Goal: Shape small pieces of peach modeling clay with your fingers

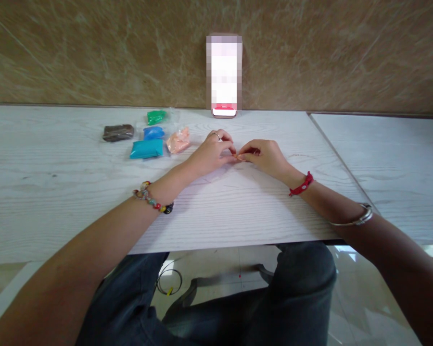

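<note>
My left hand [218, 150] and my right hand [263, 156] meet over the white table, fingertips together. Between them they pinch a small orange piece of clay [235, 155], mostly covered by the fingers. To the left of my left hand lies a clear bag of peach clay [179, 140]. Beyond it are packets of turquoise clay [146, 149], blue clay [153, 133], green clay [156, 117] and brown clay [118, 132]. Thin clear plastic [216, 179] seems to lie on the table just below my hands.
A phone [224, 77] leans upright against the brown marbled wall [111, 53], its screen blurred out. The white wood-grain table [209, 221] has a seam [341, 166] to the right of my right hand. My knees are under its front edge, with a coiled cable [169, 281] on the floor.
</note>
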